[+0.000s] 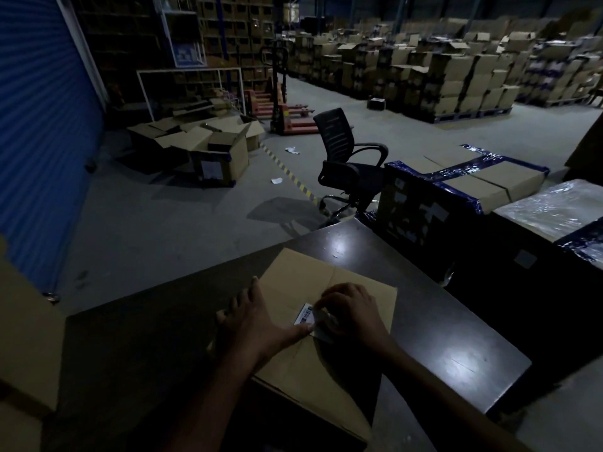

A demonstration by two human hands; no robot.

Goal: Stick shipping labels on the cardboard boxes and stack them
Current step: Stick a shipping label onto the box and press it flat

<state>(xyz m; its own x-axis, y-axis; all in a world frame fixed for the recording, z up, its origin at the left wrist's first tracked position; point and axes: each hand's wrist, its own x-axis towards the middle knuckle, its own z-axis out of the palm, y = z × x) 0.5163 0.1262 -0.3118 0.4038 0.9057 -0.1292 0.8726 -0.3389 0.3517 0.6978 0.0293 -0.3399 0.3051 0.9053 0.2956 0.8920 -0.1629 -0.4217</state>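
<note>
Dim warehouse: pallet stacks point(456, 76) behind, office chair point(346, 158) off the surface's point(440, 337) far corner. Cardboard box point(303, 282) sits mid-surface toward its near edge. Left hand point(257, 324) lies flat, fingers straight, thumb on the shipping label point(306, 314). Right hand point(352, 308), fingers curled, seems to pinch the label's half-hidden backing.
</note>
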